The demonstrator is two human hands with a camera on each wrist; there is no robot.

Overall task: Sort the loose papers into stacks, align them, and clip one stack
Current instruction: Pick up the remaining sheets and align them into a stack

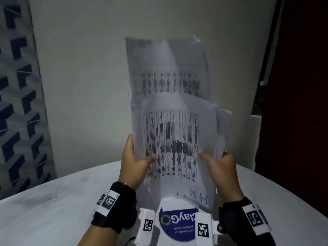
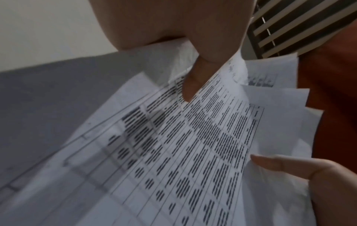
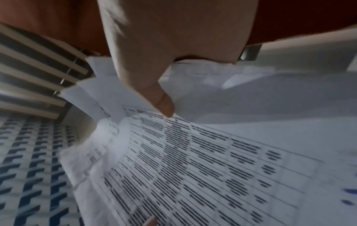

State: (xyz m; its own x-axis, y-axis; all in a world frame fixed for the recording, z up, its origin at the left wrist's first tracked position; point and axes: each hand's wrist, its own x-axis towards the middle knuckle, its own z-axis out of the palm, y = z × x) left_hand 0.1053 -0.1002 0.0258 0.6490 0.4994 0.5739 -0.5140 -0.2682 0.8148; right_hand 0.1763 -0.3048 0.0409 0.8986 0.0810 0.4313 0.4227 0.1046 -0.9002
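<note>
Both hands grip the papers upright above the table.

Both forearms reach forward and up, each with a black wrist strap carrying white coded tags. The left hand is raised, its thumb pressed flat on the printed front of a sheaf of papers, fingers behind. The right hand pinches the opposite edge, thumb on front, fingers hidden behind.
</note>
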